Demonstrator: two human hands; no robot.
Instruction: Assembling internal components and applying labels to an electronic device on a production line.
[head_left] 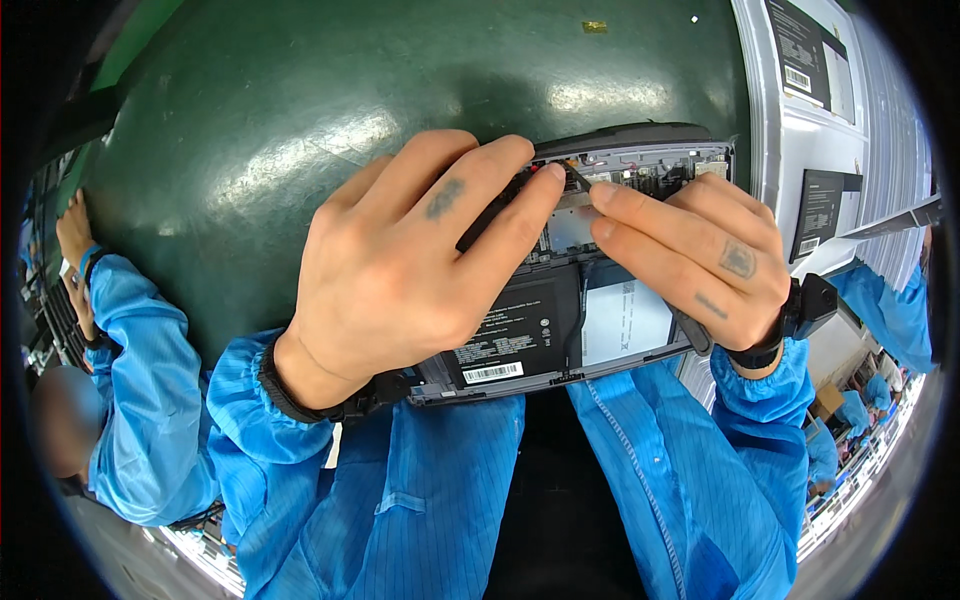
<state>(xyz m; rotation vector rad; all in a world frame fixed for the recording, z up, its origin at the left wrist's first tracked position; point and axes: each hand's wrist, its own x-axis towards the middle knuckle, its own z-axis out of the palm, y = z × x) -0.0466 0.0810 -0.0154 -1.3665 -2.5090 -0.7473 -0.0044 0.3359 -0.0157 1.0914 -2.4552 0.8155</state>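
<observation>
An opened laptop base (560, 330) lies in front of me, its black battery and circuit board exposed. My left hand (410, 270) rests over its left half, and the fingertips pinch a thin dark cable (577, 180) near the board's top edge. My right hand (690, 255) covers the right half, its fingertips meeting the left ones at the same cable. Both wrists wear dark straps over blue sleeves.
A glossy dark green floor (300, 130) spreads beyond the laptop. A grey rack (800, 130) with black labelled panels stands at the right. Another person in a blue coat (140, 400) works at the left, and more blue-coated workers (850, 410) appear far right.
</observation>
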